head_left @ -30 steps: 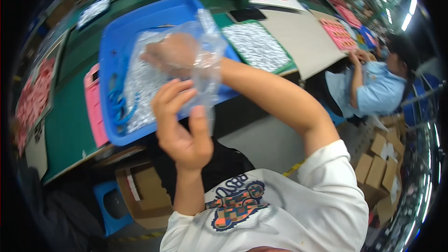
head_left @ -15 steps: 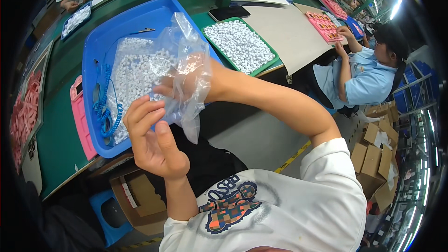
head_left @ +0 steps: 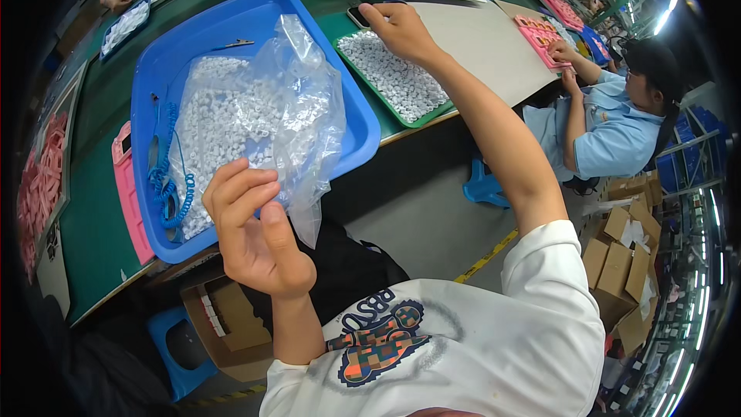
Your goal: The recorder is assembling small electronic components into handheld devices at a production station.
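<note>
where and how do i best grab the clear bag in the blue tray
Probably take the clear bag by its bunched, crumpled film, coming from the right side with fingers pinching across the folds. That film stands up loosely toward the right wall of the blue tray, while the small white pieces lie mostly spread to the left.

I saw the left hand (head_left: 262,239) half curled just by the bag (head_left: 309,108) of white bits (head_left: 228,108) in the blue bin (head_left: 359,127), the right hand (head_left: 401,31) over the green tray (head_left: 409,123), near the phone (head_left: 356,17).
</note>
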Available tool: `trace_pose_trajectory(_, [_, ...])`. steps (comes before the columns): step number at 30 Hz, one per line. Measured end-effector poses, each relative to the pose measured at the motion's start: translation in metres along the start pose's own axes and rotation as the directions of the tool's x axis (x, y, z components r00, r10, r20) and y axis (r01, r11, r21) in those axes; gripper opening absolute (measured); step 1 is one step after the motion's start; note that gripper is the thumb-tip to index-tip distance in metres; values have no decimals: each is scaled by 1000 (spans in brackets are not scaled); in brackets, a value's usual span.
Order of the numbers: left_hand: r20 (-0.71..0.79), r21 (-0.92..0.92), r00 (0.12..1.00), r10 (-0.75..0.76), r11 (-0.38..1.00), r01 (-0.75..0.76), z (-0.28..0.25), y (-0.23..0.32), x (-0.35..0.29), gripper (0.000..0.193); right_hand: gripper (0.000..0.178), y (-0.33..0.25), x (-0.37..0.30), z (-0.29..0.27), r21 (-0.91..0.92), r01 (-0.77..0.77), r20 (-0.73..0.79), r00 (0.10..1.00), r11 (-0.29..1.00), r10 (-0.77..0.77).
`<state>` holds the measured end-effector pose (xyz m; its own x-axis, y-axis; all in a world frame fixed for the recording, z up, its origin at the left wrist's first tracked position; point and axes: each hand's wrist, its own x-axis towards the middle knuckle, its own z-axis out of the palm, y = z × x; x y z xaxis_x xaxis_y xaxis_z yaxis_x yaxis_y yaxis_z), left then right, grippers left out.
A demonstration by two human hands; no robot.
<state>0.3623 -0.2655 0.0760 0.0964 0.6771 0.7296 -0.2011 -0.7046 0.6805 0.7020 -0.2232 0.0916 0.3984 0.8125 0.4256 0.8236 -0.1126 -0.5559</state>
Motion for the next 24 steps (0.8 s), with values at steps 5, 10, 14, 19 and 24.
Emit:
trace_pose_trajectory(5, [-25,27,1000,-4,1000,4,-2,4,2,16,55,24,7,2,207,-142,50,990,968,135])
trace_pose_trajectory(10, [-10,32,1000,-6,999,6,-4,1,-1,16,55,32,5,4,391,-108,-5,993,914,119])
trace_pose_trajectory(14, [-7,19,1000,-9,1000,9,-4,1,-1,16,52,25,4,2,548,-179,13,979,817,205])
trace_pose_trajectory(19, [-11,3,1000,-1,1000,1,-4,1,0,16,49,32,8,-2,722,-197,43,970,663,240])
trace_pose_trajectory(24, [-8,-23,1000,-5,1000,5,-4,1,-1,16,48,36,5,-11,802,-193,82,973,565,215])
